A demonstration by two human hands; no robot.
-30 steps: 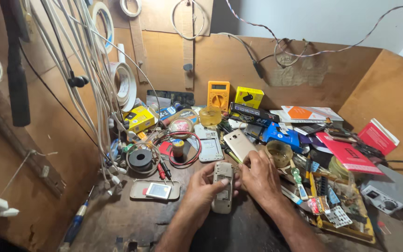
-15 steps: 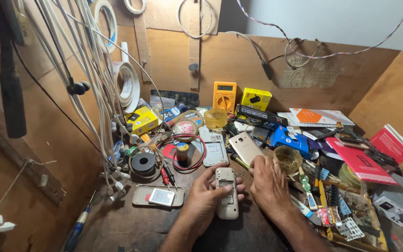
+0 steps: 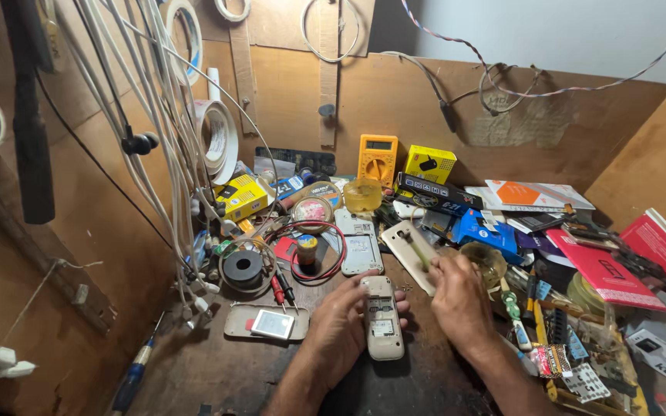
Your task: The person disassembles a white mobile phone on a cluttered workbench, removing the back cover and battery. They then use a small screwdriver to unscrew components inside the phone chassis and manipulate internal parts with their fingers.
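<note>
While left hand (image 3: 341,323) steadies phone (image 3: 381,317) (tool (image 3: 418,250) blurred).

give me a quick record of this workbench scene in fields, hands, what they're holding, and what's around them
Setting: cluttered wooden workbench with board walls
Left hand: steadies an opened small phone lying on the bench
Right hand: beside the phone, holding a thin green tool
Left of the hands: flat phone part, black solder reel, blue-handled screwdriver
Behind: orange multimeter, yellow box, another phone back
Right side: red booklets, blue packet
Left wall: hanging white cables, tape rolls
</note>
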